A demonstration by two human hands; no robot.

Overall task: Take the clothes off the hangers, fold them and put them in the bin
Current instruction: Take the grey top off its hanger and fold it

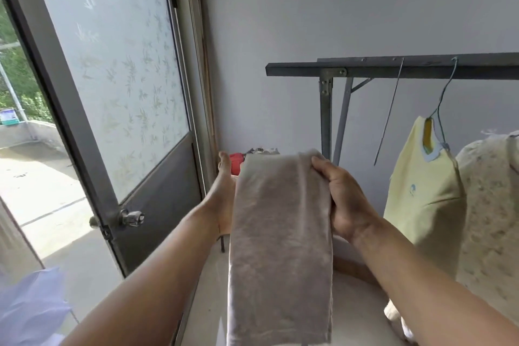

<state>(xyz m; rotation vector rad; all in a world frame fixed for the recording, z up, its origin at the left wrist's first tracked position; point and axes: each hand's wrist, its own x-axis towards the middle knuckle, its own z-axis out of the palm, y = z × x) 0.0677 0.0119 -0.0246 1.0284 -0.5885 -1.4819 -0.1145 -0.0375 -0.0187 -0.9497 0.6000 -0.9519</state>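
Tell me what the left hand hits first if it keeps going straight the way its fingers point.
Probably the red item just beyond the left hand, whose fingers point away, up the frame; depth is unclear, so a gap may remain.

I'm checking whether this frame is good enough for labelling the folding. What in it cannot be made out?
Head view only:
- Left hand: its fingers are hidden behind the grey-brown velvety cloth.
- Cloth's lower end: cut off by the bottom edge.
- Red object in the corner: mostly hidden by the cloth and hand.
- Cream patterned garment: cut off by the right edge.
- Pale yellow shirt: its hem is behind the right forearm.
- No bin is identifiable.
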